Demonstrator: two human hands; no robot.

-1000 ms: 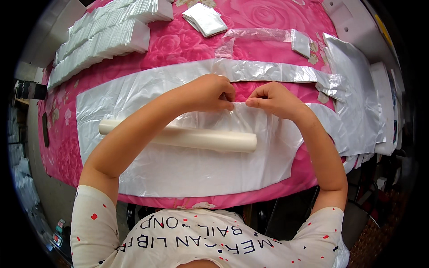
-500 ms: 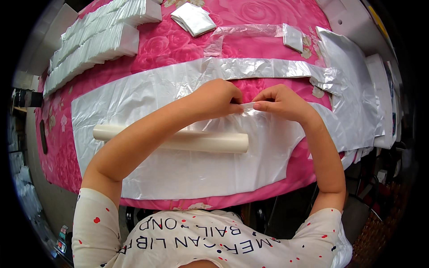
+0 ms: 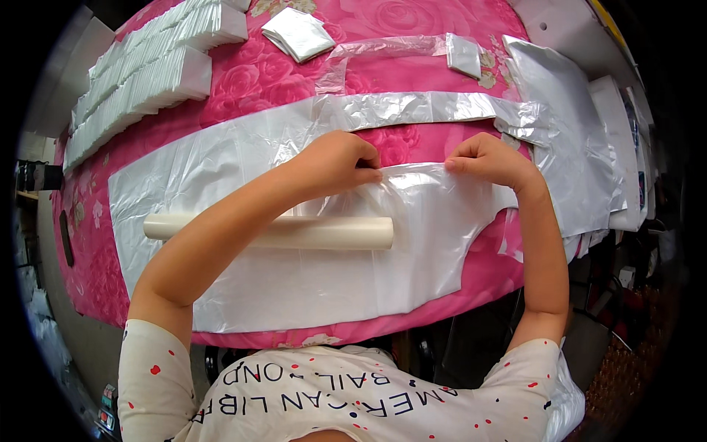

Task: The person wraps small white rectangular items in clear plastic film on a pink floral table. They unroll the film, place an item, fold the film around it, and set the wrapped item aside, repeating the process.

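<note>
A thin white plastic sheet lies spread over the table in front of me. My left hand is closed, pinching the sheet's far edge near the middle. To its right, my right hand pinches the same edge between thumb and fingers. The stretch of film between both hands is drawn fairly straight and slightly raised. A cream-coloured roll or tube rests across the sheet, partly hidden under my left forearm. Beyond my hands, a shiny folded strip of film runs across the table.
Stacks of folded white plastic stand at the far left. A small folded packet and a smaller one lie at the back. More film is heaped on the right. The table has a pink floral cloth.
My hands have moved apart along the sheet's edge, the left one leftward and the right one rightward. The film between them is now stretched out. The whole view has shifted slightly.
</note>
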